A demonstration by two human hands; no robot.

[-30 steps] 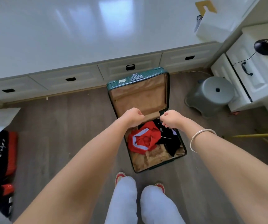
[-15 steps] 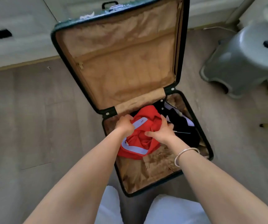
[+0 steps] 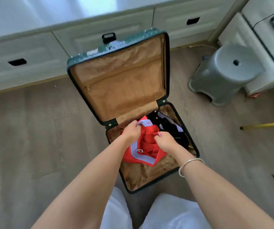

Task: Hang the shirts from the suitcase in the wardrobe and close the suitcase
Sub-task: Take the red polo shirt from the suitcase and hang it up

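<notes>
A dark green suitcase [image 3: 197,151] lies open on the wooden floor, its tan-lined lid [image 3: 121,83] propped up against the drawers. Inside the lower half a red shirt [image 3: 147,152] with pale lilac trim is bunched up. My left hand [image 3: 131,132] grips its upper left part near the collar. My right hand [image 3: 164,141], with a silver bangle on the wrist, grips the red cloth at its middle. A black shirt [image 3: 174,129] with lilac trim lies crumpled to the right of the red one, partly under it.
A row of white drawers [image 3: 25,53] runs along the far wall behind the suitcase. A grey plastic stool [image 3: 223,71] stands at the right, beside a white cabinet [image 3: 265,38]. Yellow rods [image 3: 265,124] stick in from the right edge. My knees [image 3: 149,212] are below.
My hands went down from above the suitcase into it and took hold of the red shirt. Since half a second ago the shirt is pulled up and more bunched between the hands.
</notes>
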